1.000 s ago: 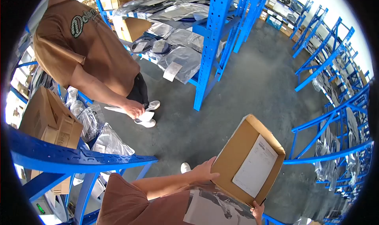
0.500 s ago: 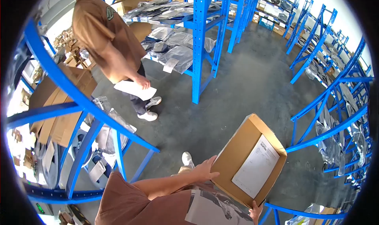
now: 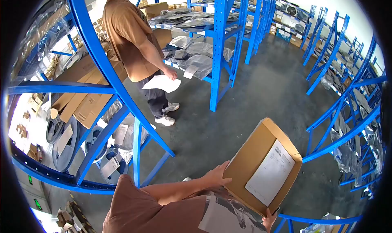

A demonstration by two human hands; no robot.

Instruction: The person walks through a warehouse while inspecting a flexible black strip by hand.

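Observation:
A shallow open cardboard box (image 3: 241,180) is held out in front of me, tilted. Inside it lies a white printed sheet (image 3: 269,173). My left hand (image 3: 217,175) grips the box's left edge, with the thumb over the rim. At the lower corner, my right hand (image 3: 268,220) is closed on the box, its fingers partly hidden. Against my body, just below the box, sits a clear plastic bag (image 3: 241,210) with a white paper (image 3: 220,220).
Blue shelving posts (image 3: 217,49) rise ahead, with plastic-wrapped parts (image 3: 200,59) on the shelves. At left, a blue rack (image 3: 122,98) holds cardboard (image 3: 92,106) and round parts (image 3: 67,145). A co-worker (image 3: 130,36) stands ahead-left holding white paper (image 3: 161,84). Grey floor (image 3: 265,94) runs between racks.
My view has turned left, so the racks and the co-worker appear farther right. The box stays in both hands, slightly shifted right in view.

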